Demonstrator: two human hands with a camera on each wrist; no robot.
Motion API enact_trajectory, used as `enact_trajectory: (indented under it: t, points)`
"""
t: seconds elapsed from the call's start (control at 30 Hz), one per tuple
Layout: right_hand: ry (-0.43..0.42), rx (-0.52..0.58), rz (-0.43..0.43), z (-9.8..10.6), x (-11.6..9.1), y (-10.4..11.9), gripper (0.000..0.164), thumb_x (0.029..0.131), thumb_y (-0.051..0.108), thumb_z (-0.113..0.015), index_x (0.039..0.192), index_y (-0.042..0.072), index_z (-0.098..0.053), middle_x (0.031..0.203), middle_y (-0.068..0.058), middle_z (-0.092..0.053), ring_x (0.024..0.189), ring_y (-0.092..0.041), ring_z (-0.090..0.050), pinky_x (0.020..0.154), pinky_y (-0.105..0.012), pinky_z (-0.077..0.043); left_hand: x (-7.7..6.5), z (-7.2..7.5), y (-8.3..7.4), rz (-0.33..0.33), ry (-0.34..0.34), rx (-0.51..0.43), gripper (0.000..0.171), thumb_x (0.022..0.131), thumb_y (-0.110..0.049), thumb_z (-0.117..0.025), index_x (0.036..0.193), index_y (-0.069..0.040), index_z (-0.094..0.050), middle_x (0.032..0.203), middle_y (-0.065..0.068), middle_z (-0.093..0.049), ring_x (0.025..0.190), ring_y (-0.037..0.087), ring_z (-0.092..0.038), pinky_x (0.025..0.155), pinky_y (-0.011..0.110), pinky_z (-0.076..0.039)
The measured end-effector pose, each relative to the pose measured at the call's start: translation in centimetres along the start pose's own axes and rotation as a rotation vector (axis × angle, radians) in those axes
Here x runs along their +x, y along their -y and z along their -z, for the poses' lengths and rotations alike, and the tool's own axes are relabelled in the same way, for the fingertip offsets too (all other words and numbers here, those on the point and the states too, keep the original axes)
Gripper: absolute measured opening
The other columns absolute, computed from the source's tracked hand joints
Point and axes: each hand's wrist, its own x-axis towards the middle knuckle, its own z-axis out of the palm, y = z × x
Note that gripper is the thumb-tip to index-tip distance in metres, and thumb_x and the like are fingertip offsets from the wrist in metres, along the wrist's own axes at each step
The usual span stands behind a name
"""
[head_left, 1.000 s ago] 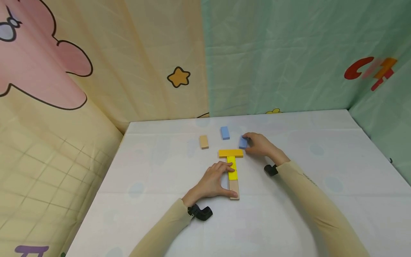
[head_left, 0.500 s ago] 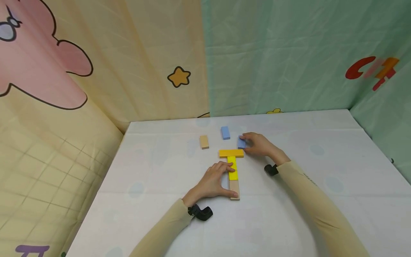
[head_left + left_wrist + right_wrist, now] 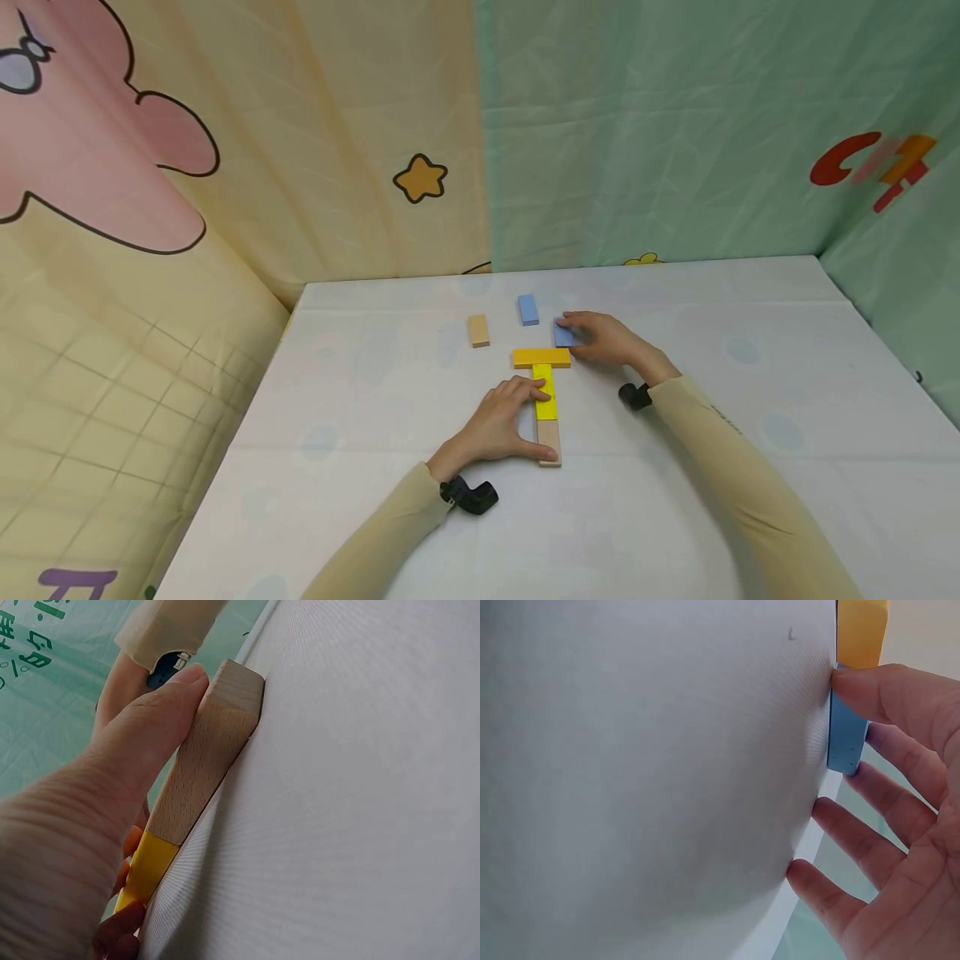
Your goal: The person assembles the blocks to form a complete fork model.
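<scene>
Surface: a white-covered surface [image 3: 390, 400] with pale bluish round spots and a crease running across it.
Room: yellow cloth [image 3: 337, 100] hangs behind and to the left, green cloth [image 3: 637, 125] behind and to the right; a pink cartoon figure [image 3: 82, 142], an outlined star [image 3: 420, 178] and a red-and-orange print [image 3: 843, 158] decorate them.
T of blocks: mid-surface, an orange-yellow bar [image 3: 542, 358] crosses the far end of a bright yellow piece [image 3: 547, 408], with a plain wood block [image 3: 548, 433] following toward the person.
Left grip: the left hand [image 3: 501, 425] is not clasped round anything; its fingertips rest on the yellow piece, its thumb on the wood block.
Right grip: the right hand [image 3: 607, 340] pinches the near blue block [image 3: 562, 334], just beyond the bar's right end.
Loose blocks: a tan block [image 3: 478, 331] and a far blue block [image 3: 528, 309] lie beyond the T, apart from each other.
Left wrist view only: the wood's grain and end face, and dark green printed characters [image 3: 34, 645] on the green cloth.
Right wrist view only: the thumb covers part of the blue-to-orange junction; the two outer fingers spread clear of the block.
</scene>
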Motion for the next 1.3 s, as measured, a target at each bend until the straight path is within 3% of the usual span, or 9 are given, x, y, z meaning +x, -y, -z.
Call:
enact_trajectory:
  t: [0.63, 1.3]
  points:
    - [0.003, -0.018, 0.066, 0.03, -0.17, -0.08, 0.052, 0.086, 0.008, -0.068, 0.135, 0.001, -0.051, 0.142, -0.021, -0.041, 0.130, -0.038, -0.036, 0.105, -0.052, -0.027, 0.04, 0.14, -0.15, -0.003, -0.004, -0.005, 0.080, 0.064, -0.060, -0.079, 0.125, -0.017, -0.051, 0.141, -0.003, -0.040, 0.125, 0.013, -0.037, 0.095, 0.035, -0.035]
    - [0.006, -0.023, 0.059, -0.19, -0.10, -0.25, 0.053, 0.087, 0.009, -0.068, 0.136, 0.001, -0.050, 0.143, -0.022, -0.039, 0.131, -0.039, -0.035, 0.106, -0.052, -0.026, 0.10, -0.18, 0.15, 0.002, 0.005, 0.002, 0.080, 0.064, -0.062, -0.078, 0.126, -0.019, -0.051, 0.142, -0.005, -0.040, 0.126, 0.013, -0.036, 0.097, 0.036, -0.035]
